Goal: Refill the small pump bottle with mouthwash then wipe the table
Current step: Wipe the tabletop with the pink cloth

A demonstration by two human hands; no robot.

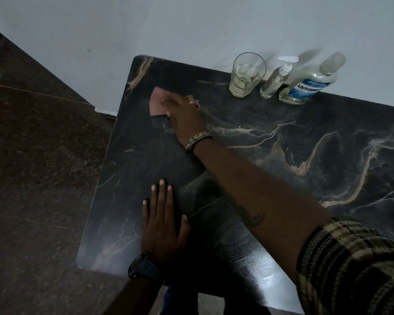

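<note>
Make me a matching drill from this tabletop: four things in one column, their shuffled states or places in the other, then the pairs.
Things:
1. pink cloth
2. left hand
3. drinking glass
4. small pump bottle

States:
A. stands between the glass and the Listerine bottle
B. pressed under the right hand
C. flat on the table, fingers straight
D. holds a little pale liquid

Pairs: 1-B, 2-C, 3-D, 4-A

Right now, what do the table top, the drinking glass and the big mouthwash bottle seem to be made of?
Table top: looks like polished black marble or a marble-print laminate; tan veins, glossy reflections near the front edge. I cannot tell which.
Drinking glass: clear glass, probably; transparent wall, pale liquid visible inside.
Mouthwash bottle: likely clear plastic with a printed blue label; see-through body.
</note>
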